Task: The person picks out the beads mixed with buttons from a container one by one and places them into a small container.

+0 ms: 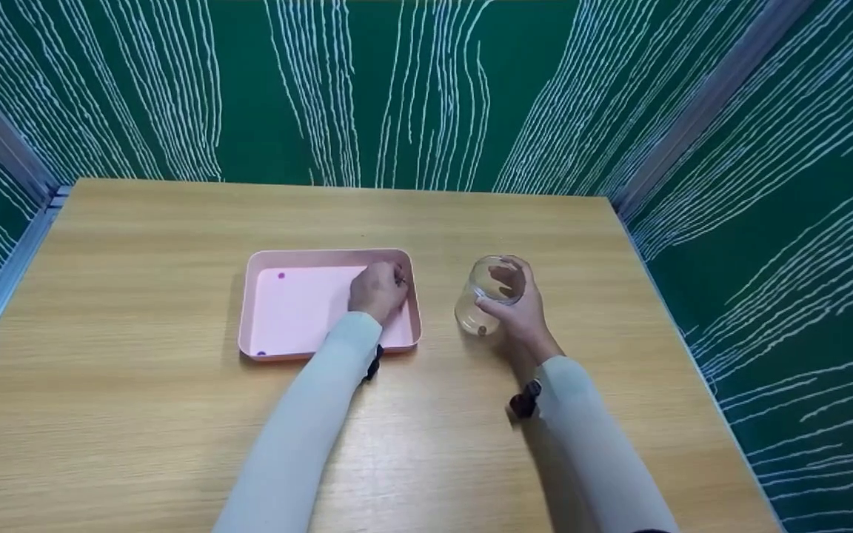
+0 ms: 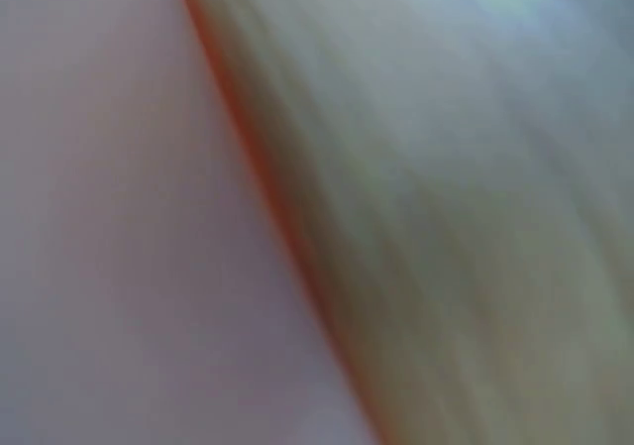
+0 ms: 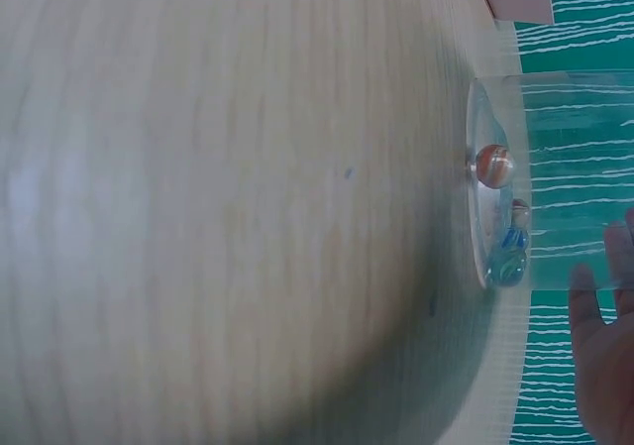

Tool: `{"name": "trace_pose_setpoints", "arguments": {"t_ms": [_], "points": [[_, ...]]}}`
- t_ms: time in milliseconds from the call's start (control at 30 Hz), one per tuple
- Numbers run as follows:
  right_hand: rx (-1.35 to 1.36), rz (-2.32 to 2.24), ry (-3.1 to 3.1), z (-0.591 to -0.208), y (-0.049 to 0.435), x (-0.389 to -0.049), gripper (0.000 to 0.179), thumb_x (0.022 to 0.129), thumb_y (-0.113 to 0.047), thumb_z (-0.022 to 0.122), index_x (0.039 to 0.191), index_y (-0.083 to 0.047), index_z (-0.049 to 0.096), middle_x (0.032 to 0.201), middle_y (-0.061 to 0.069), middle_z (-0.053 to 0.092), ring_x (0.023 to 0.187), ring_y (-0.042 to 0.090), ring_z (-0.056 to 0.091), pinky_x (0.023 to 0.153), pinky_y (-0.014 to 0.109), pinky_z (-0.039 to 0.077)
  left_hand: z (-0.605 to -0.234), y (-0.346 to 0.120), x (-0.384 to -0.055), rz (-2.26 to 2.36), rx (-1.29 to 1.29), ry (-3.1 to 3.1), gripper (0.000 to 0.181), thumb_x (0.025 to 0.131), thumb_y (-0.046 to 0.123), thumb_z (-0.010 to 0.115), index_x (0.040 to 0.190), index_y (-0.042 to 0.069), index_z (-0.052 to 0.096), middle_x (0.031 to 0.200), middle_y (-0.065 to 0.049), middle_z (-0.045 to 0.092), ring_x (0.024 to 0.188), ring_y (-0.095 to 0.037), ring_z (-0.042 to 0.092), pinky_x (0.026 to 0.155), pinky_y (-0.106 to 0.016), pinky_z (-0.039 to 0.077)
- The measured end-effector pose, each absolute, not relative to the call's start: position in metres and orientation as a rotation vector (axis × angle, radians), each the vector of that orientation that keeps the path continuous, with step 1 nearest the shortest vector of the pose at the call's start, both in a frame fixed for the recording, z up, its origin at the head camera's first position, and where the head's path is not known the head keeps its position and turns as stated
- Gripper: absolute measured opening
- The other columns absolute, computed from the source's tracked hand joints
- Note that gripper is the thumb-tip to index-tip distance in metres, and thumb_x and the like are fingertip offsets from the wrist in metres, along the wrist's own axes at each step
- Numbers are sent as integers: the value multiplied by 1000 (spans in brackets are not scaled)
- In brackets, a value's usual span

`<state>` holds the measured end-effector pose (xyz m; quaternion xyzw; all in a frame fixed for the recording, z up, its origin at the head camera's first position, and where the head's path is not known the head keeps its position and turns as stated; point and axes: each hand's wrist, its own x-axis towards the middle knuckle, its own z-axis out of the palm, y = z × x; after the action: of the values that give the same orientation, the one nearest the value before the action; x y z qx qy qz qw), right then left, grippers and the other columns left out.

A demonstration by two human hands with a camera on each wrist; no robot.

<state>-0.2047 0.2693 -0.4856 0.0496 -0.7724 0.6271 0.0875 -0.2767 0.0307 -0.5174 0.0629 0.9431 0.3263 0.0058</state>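
Note:
A shallow pink tray (image 1: 300,303) lies left of centre on the table, with two small purple round spots or beads on its floor. My left hand (image 1: 379,292) reaches into its right side, fingers curled. At the fingertips shows a small dark thing that looks like a marble, mostly hidden. To the right of the tray, my right hand (image 1: 521,303) grips a clear glass jar (image 1: 469,305) around its upper part. In the right wrist view several marbles, among them an orange-streaked marble (image 3: 495,166) and a green marble (image 3: 508,267), lie at the jar's bottom.
The wooden table (image 1: 138,444) carries both tray and jar. Green panels (image 1: 426,96) with white streaks stand along its back and sides, joined by grey posts. The left wrist view is blurred, showing pale pink tray wall (image 2: 149,217) beside the wood.

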Motion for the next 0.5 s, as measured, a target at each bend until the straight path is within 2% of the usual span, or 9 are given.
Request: {"name": "trace_pose_setpoints", "arguments": {"t_ms": [133,300,500], "points": [[135,1882,-2286,-486,268,-205,77,73,2,77,138,1,36,133,32,48,127,45,44,108,59,29,-517,28,-276,1026,194,2953,11,83,15,61,76,19,68,76,5,66,72,-15,61,73,-36,51],[122,1888,-2290,-485,268,-206,77,74,2,77,138,1,35,133,32,48,127,43,45,108,57,30,-516,26,-274,1046,195,2960,13,84,16,59,73,16,65,72,2,64,68,-16,58,69,-37,49],[123,1889,-2286,-484,268,-205,77,74,4,76,138,2,34,133,33,48,127,44,44,108,58,30,-513,24,-270,1100,195,2981,9,84,20,62,82,18,71,80,4,70,76,-17,65,75,-36,52]]}}
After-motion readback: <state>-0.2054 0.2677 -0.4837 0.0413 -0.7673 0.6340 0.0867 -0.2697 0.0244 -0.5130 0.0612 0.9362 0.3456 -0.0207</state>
